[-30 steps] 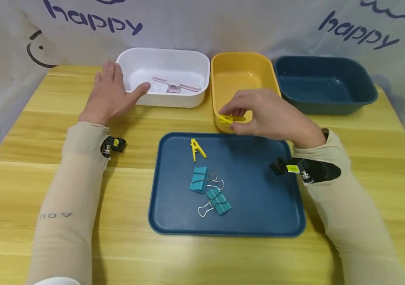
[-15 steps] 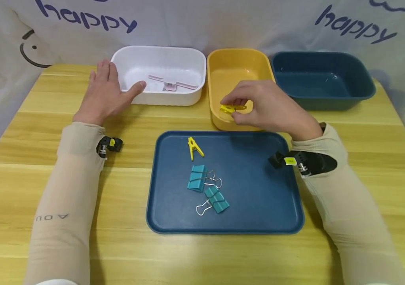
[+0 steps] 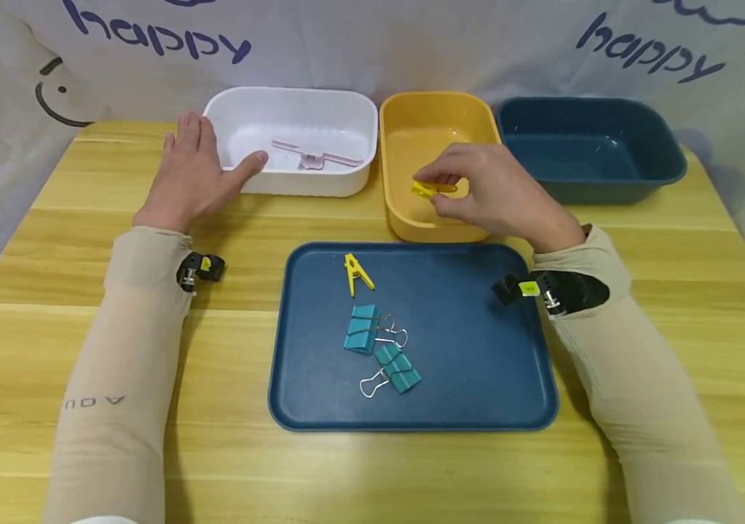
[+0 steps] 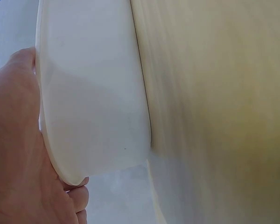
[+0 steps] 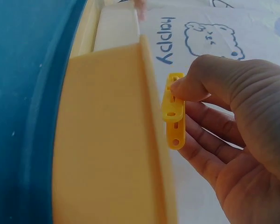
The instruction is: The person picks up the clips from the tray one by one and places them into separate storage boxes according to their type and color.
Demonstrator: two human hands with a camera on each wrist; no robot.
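Head: R hand (image 3: 497, 189) pinches yellow clip (image 3: 422, 190) over yellow bin (image 3: 438, 231); L hand (image 3: 187, 171), fingers straight, thumb wide, on white bin (image 3: 309, 184). Blue tray (image 3: 477, 371) w/ 2nd clothespin (image 3: 351, 266) + 2 teal binder clips (image 3: 362, 331).
L wrist: palm against white bin's rim.
R wrist: yellow clip betw. thumb & fingers, nr yellow bin's rim.

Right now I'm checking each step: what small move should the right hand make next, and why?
Probably lower the yellow clothespin into the yellow bin: the right hand pinches it, apparently over that bin, and the right wrist view shows it above the rim.
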